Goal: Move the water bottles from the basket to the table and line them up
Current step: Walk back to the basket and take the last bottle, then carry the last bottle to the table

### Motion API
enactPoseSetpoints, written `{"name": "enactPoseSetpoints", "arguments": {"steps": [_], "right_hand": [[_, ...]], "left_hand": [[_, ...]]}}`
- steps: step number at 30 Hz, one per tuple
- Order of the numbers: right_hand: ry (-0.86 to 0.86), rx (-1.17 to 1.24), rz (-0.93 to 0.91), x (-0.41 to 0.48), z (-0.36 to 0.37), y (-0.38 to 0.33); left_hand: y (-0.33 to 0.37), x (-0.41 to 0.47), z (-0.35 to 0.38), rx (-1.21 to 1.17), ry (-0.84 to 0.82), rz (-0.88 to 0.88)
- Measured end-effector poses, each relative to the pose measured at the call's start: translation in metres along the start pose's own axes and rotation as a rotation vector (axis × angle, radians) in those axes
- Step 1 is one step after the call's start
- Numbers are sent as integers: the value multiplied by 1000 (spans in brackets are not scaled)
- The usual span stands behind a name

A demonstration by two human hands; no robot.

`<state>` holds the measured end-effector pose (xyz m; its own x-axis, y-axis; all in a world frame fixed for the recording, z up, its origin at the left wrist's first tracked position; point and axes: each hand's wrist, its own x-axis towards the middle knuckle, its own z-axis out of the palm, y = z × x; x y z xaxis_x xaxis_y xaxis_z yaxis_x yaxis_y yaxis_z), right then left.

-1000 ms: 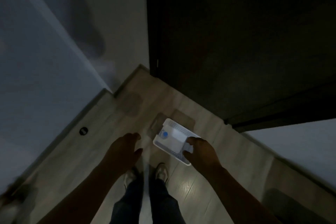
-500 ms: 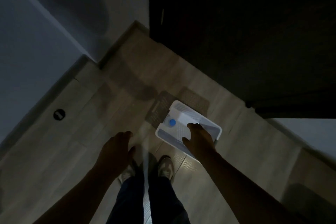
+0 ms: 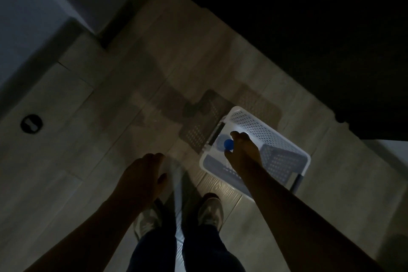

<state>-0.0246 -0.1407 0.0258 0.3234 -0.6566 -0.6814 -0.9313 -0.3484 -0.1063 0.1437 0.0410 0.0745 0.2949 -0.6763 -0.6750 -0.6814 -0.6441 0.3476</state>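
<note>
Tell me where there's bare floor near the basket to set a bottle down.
Bare floor runs wide between the round drain and the left hand, and a narrower strip lies between the basket and the dark furniture. Crowded: the basket's left corner, where the right hand reaches the bottle, and around the shoes.

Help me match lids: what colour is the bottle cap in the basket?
The cap is blue, clearest in the head view.

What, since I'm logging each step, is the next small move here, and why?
Probably close the right hand on the bottle just below its blue cap and lift it straight up out of the white basket. Thumb and forefinger bracket the cap, the bottle stands upright in the basket, and whether they grip it yet cannot be told.
</note>
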Motion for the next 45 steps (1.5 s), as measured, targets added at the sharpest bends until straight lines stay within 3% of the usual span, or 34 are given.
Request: {"name": "enactPoseSetpoints", "arguments": {"steps": [12, 19, 26, 36, 45], "right_hand": [[57, 50, 4, -6, -12, -1], [128, 9, -54, -102, -105, -6], [175, 213, -94, -228, -230, -26], [241, 208, -622, -397, -365, -65], [41, -13, -1125, -519, -419, -145]], "left_hand": [[4, 4, -20, -73, -49, 12], [46, -74, -89, -119, -11, -5], [93, -190, -183, -301, 125, -111], [155, -371, -266, -453, 384, -305], [173, -534, -273, -546, 676, -482]]}}
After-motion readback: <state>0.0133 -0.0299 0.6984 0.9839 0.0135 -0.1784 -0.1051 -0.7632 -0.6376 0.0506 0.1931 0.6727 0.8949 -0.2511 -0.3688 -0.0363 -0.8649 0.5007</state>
